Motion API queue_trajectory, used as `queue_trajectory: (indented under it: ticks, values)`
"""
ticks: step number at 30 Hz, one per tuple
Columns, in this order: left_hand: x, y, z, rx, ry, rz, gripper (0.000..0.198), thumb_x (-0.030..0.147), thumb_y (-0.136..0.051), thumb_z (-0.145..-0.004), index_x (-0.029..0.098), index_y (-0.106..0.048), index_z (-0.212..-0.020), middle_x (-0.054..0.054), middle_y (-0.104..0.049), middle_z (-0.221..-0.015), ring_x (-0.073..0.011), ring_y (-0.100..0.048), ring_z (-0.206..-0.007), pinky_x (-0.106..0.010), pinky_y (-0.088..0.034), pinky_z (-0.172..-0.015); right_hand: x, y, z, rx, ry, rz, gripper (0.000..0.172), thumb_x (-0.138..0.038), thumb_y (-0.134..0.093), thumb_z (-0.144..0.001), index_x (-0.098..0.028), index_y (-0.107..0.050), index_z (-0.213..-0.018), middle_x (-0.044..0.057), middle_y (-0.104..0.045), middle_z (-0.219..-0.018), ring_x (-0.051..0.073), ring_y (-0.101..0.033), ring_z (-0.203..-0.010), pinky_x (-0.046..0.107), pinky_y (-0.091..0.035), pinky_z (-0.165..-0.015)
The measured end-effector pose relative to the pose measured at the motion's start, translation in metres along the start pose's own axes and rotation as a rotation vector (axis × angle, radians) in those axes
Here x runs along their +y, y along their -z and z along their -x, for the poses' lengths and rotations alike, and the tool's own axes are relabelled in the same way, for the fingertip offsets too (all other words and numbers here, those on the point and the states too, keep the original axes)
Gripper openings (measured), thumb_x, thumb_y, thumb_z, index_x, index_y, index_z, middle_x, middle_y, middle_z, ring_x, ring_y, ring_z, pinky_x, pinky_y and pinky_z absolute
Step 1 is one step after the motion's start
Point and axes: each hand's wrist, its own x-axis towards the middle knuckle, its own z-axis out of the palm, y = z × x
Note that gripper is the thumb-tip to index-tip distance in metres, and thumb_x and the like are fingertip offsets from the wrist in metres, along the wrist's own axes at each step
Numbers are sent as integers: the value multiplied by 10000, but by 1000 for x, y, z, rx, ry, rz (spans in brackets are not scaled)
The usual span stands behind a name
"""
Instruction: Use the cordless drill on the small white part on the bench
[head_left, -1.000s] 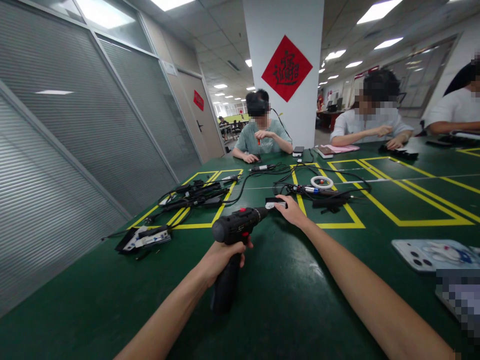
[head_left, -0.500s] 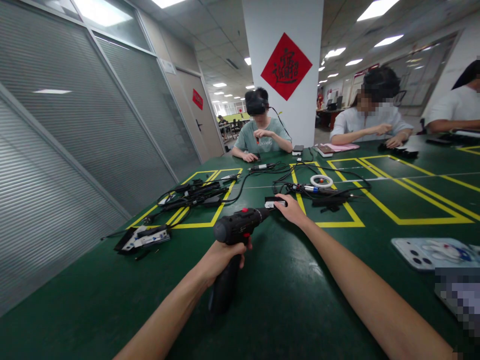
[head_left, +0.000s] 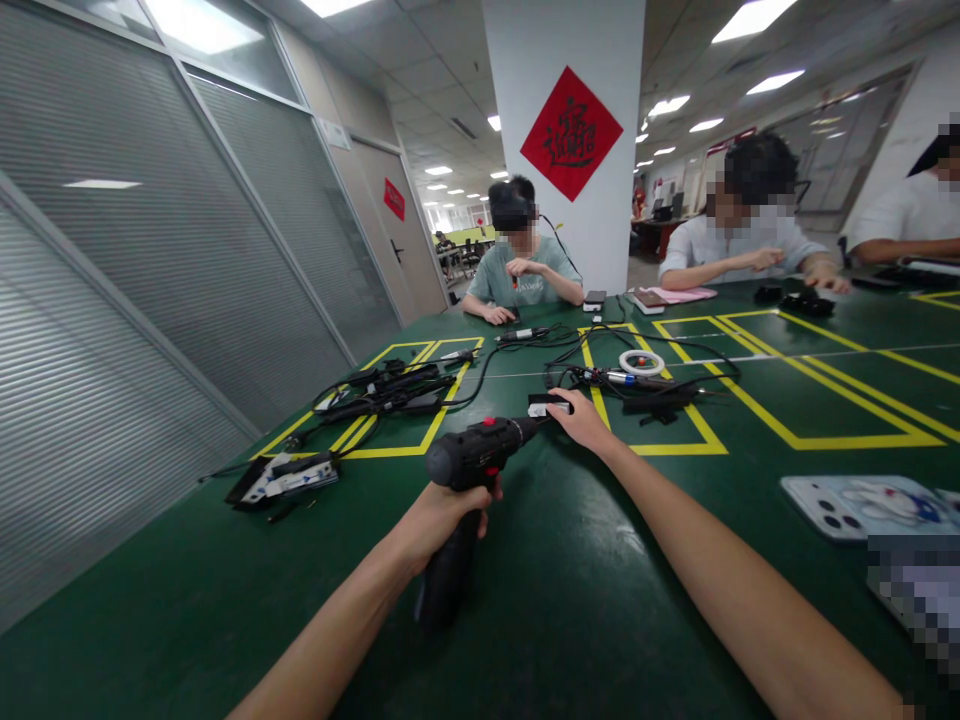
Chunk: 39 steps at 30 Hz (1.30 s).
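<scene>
My left hand (head_left: 439, 513) is wrapped round the grip of a black cordless drill (head_left: 471, 470) with a red button, its nose pointing away toward a small black and white part (head_left: 547, 405) on the green table (head_left: 570, 590). My right hand (head_left: 583, 420) reaches forward and holds that part with closed fingers right at the drill's tip. The drill's base rests on the table.
Black cables and tools (head_left: 390, 390) lie in a yellow-taped box to the left, another black part (head_left: 281, 478) nearer. A white tape ring (head_left: 642, 362) and more cables sit ahead. A phone (head_left: 862, 503) lies at right. Three people sit across the table.
Almost nothing has moved: both hands and the drill keep their places. A person at the far right has shifted a hand along the table.
</scene>
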Motion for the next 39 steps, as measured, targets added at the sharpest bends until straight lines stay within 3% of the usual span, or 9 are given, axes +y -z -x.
queue_trajectory:
  ticks: [24,39]
  values:
    - [-2,0,0,-2,-27,-50,199,238,-519,-721,150,-529,-899,-29,-558,-870,-95,-517,-510,-248,-402,-523,3,-1,-1,3,13,18,362,-394,-501,-794,-242,-573,-1115,52,-548,-1070,170,-536,-980,296,-387,-904]
    - [0,-3,-1,2,-35,-102,146,213,-512,-699,134,-554,-814,-11,-539,-737,-101,-507,-506,-236,-399,-510,3,-1,-1,2,14,11,361,-397,-506,-790,-244,-578,-1109,53,-557,-1072,173,-540,-975,302,-393,-897]
